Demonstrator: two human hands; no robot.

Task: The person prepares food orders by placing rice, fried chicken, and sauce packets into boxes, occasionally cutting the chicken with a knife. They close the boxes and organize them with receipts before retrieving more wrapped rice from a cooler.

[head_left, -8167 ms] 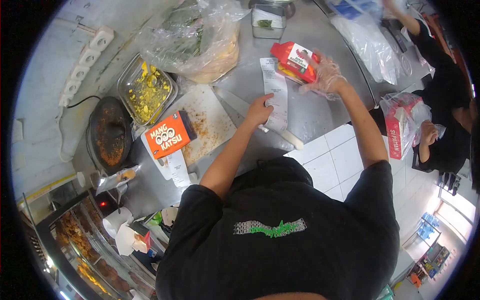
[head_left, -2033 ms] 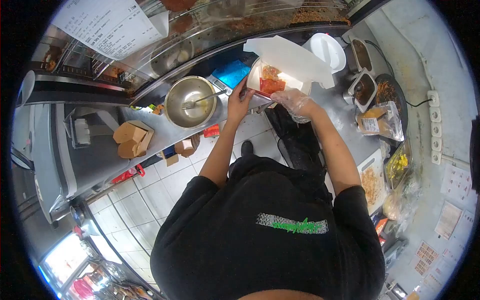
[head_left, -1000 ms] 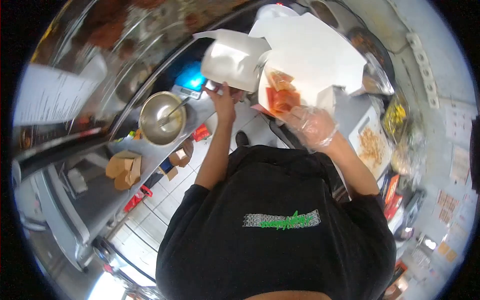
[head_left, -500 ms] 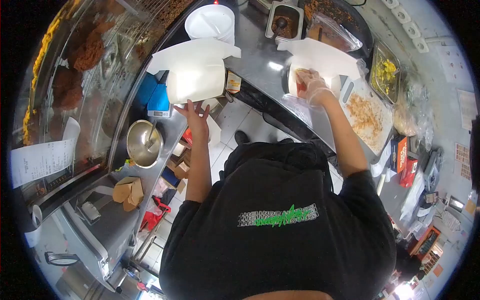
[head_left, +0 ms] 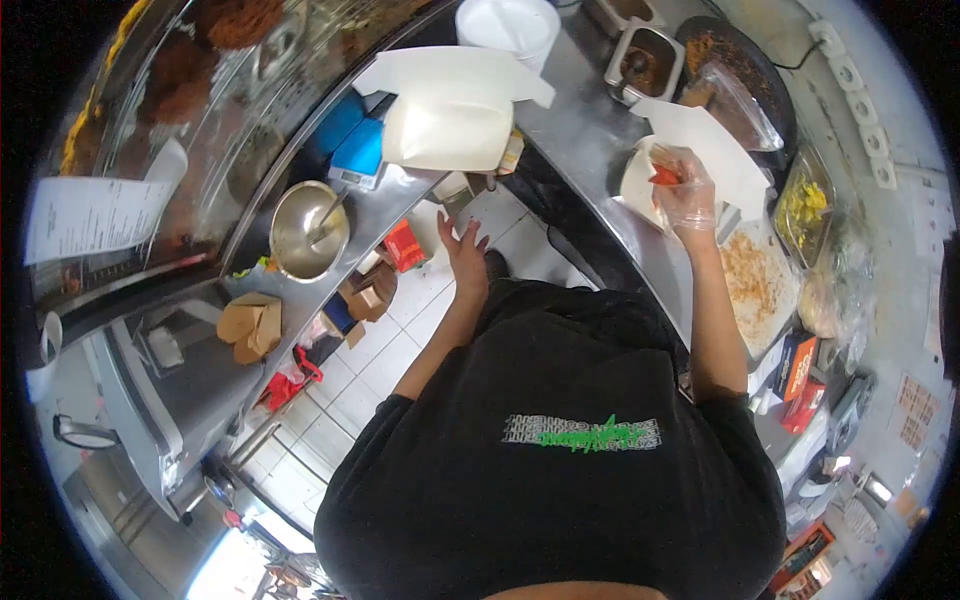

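My left hand (head_left: 466, 252) is bare and hangs in front of the counter edge, fingers spread, holding nothing. Nearest to it is an open white takeaway box (head_left: 448, 135) on the counter, its lid folded back; hand and box are apart. In a clear plastic glove, my right hand (head_left: 686, 188) is raised over a second open white takeaway box (head_left: 637, 182). Its fingers are closed on a red piece of food (head_left: 663, 176), whose kind I cannot make out. The hand hides part of that box's inside.
A steel bowl with a utensil (head_left: 309, 232) and a kitchen scale (head_left: 357, 180) are on the left. Behind stand a white tub (head_left: 508, 28) and a steel container (head_left: 645, 62). On the right lie a crumb-covered cutting board (head_left: 752, 280) and a tray of yellow pieces (head_left: 803, 212).
My right hand has lifted out of the right box, the red piece now showing in its fingers. My left hand has come away from the left box's edge. The camera view has shifted.
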